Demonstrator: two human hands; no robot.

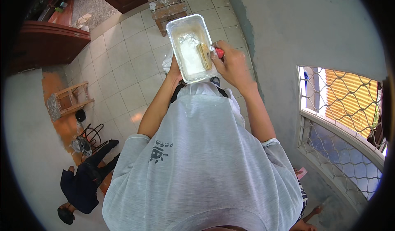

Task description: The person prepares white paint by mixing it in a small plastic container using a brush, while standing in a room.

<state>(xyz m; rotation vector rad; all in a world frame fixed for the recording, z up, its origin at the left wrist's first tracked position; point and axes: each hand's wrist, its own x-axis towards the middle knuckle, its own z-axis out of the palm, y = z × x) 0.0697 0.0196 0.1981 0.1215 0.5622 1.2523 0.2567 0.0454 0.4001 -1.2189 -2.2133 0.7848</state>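
Up in front of my chest I hold a rectangular pale plastic tub (175,40), smeared inside with whitish paint. My left hand (175,68) grips it along its left wall, with most of the fingers hidden beneath. My right hand (231,64), slightly blurred, is closed around the red handle of a paintbrush (219,52) at the tub's right rim. The brush's wide tan head lies inside the tub against the right wall.
Beyond the tub stands a paint-stained wooden stool (168,3). Another stool (68,99) and a seated person in dark clothes (80,185) are at the left. A grilled window (341,103) is set in the right wall; part of another person (306,222) shows lower right.
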